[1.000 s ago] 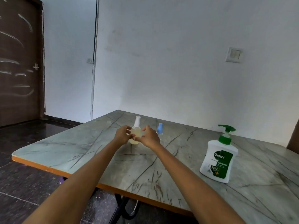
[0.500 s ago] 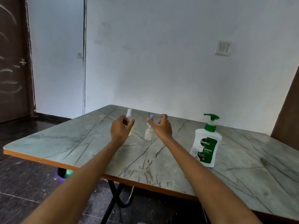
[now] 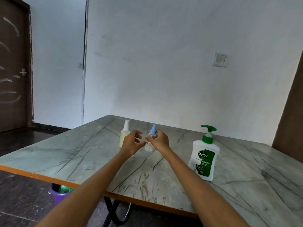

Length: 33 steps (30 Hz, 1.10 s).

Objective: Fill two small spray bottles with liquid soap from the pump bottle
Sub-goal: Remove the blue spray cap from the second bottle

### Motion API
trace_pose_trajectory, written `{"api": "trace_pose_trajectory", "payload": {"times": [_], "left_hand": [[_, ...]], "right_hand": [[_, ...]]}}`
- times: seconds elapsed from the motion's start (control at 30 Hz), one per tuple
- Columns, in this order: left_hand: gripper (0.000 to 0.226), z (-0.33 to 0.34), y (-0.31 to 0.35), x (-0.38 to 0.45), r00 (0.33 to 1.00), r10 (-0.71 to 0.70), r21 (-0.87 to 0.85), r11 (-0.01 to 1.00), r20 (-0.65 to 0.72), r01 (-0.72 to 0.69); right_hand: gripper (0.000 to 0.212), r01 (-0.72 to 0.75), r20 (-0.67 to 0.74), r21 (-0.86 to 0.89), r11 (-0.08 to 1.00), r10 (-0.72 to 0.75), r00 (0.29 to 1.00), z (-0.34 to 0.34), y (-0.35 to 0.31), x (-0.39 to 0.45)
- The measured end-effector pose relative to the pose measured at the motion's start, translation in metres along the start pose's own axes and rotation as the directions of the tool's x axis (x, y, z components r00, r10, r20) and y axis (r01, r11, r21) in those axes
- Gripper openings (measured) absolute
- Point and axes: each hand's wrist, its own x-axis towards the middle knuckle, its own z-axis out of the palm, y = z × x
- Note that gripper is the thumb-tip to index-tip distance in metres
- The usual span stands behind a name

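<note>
Fingers [image 3: 155,135] of the right hand [image 3: 159,141] are pinching the blue-capped bottle [image 3: 150,143] standing on the table [image 3: 82,154]; left hand [image 3: 131,143] is hanging loose; holding it steady is helping when twisting the cap.

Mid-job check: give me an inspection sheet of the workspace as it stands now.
Surface: marble-look table, orange edge.
Job's things: white-capped spray bottle holds pale yellow liquid; blue-capped spray bottle looks clear; pump bottle upright at right.
Clutter: nothing seen on the table.
Hands: right hand grips the blue-capped bottle; left hand open beside it, holding nothing.
Cables: nothing seen.
Surroundings: purple bin under the table, wall switch, dark door.
</note>
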Motion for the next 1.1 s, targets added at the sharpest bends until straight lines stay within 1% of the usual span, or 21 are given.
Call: {"api": "trace_pose_trajectory", "payload": {"times": [0.1, 0.17, 0.27, 0.4, 0.63, 0.7, 0.8, 0.93, 1.0, 1.07, 1.1], "left_hand": [[0.058, 0.012, 0.009, -0.008, 0.994, -0.011, 0.038, 0.999, 0.110, 0.007], [0.060, 0.022, 0.015, -0.015, 0.988, 0.004, 0.034, 0.999, 0.152, -0.009], [0.056, 0.032, 0.029, -0.024, 0.990, 0.036, 0.012, 0.999, 0.135, -0.038], [0.042, 0.042, 0.051, -0.042, 0.992, 0.059, 0.053, 0.996, 0.110, -0.065], [0.026, 0.060, 0.062, -0.063, 0.988, 0.037, 0.126, 0.990, 0.150, -0.056], [0.026, 0.061, 0.062, -0.063, 0.986, 0.024, 0.153, 0.987, 0.165, -0.050], [0.026, 0.059, 0.059, -0.058, 0.982, -0.005, 0.159, 0.987, 0.187, -0.025], [0.037, 0.060, 0.060, -0.054, 0.977, -0.031, 0.168, 0.986, 0.210, -0.005], [0.035, 0.061, 0.063, -0.054, 0.980, -0.033, 0.173, 0.985, 0.197, -0.002], [0.027, 0.064, 0.064, -0.053, 0.986, -0.033, 0.174, 0.985, 0.161, 0.005], [0.032, 0.065, 0.064, -0.051, 0.988, -0.039, 0.167, 0.986, 0.150, 0.014]], "right_hand": [[0.035, 0.011, 0.044, -0.012, 1.000, -0.011, 0.999, -0.017, 0.001, -0.005], [0.036, 0.014, 0.065, -0.005, 1.000, -0.014, 0.998, -0.030, 0.001, -0.013], [0.039, 0.036, 0.105, -0.015, 0.999, -0.034, 0.994, -0.048, -0.003, -0.025], [0.043, 0.020, 0.180, -0.017, 1.000, -0.017, 0.983, -0.073, -0.004, -0.050], [0.046, -0.006, 0.251, -0.038, 0.999, 0.015, 0.968, -0.095, 0.009, -0.075], [0.047, 0.009, 0.232, -0.052, 0.999, 0.003, 0.973, -0.097, 0.010, -0.077], [0.035, 0.026, 0.154, -0.036, 0.999, -0.020, 0.988, -0.099, 0.007, -0.076], [0.029, 0.037, 0.102, -0.037, 0.999, -0.033, 0.994, -0.098, 0.002, -0.070], [0.028, 0.022, 0.085, -0.056, 0.998, -0.017, 0.996, -0.096, 0.002, -0.069], [0.025, 0.017, 0.069, -0.090, 0.996, -0.011, 0.998, -0.096, 0.002, -0.069], [0.021, 0.025, 0.066, -0.103, 0.994, -0.019, 0.998, -0.096, 0.001, -0.069]]}}
